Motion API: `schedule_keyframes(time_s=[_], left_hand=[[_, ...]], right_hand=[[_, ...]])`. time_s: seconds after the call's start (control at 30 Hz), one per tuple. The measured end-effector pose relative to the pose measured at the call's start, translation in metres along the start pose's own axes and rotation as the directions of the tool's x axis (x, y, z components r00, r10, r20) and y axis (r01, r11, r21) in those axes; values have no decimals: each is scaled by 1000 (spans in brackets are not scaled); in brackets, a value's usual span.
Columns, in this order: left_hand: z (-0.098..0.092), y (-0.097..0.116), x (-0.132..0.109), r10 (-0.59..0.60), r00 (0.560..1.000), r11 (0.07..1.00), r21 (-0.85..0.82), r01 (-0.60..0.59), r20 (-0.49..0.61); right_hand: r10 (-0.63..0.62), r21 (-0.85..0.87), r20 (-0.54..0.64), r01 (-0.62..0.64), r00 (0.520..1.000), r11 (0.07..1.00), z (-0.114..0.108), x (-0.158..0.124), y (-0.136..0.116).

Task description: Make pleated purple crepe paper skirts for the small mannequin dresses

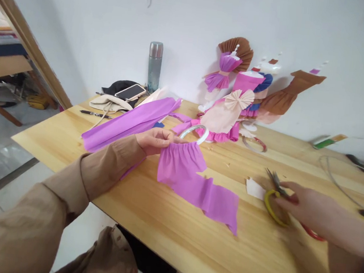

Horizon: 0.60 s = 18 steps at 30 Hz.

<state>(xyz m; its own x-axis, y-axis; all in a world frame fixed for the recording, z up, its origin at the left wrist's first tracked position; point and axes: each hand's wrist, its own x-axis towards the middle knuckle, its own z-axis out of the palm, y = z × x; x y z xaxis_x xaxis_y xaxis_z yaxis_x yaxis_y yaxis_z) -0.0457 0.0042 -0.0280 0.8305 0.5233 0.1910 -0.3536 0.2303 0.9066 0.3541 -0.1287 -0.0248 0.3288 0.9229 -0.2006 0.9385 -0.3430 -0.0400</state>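
My left hand [155,141] pinches the gathered top edge of a strip of purple crepe paper [181,167]. The strip hangs in small pleats, and its loose end trails to the right over the table. At the right, my right hand [308,208], blurred by motion, has its fingers closed around a pair of scissors [275,182] with blades pointing away to the upper left. A yellow ring [274,210] shows just under the fingers; whether it belongs to the scissors I cannot tell. Next to the blades lies a small white scrap [255,188].
Behind the strip stands a white tape roll [195,133]. Folded purple paper [131,122] lies at the left, near a pen [95,114], a phone [131,91] and a steel flask [154,65]. Several paper-dress figures [224,110] lean on the wall. A thin cable [334,180] lies at the right.
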Motion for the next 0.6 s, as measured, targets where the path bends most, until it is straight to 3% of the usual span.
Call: schedule_keyframes(time_s=[0.13,0.27,0.37,0.6], left_hand=[[5,0,0,-15,1000,1000,-24,15,-8],[9,2,0,-28,999,999,-25,27,-20],[8,4,-1,-32,999,999,-23,32,-13],[7,4,-2,-51,998,999,3,51,-33]], right_hand=[[-55,-16,34,55,998,998,15,0,4],[68,-37,-34,-69,997,997,12,-1,1],[139,-78,0,-139,990,987,9,-2,6],[84,-27,89,-82,993,996,7,-10,14]])
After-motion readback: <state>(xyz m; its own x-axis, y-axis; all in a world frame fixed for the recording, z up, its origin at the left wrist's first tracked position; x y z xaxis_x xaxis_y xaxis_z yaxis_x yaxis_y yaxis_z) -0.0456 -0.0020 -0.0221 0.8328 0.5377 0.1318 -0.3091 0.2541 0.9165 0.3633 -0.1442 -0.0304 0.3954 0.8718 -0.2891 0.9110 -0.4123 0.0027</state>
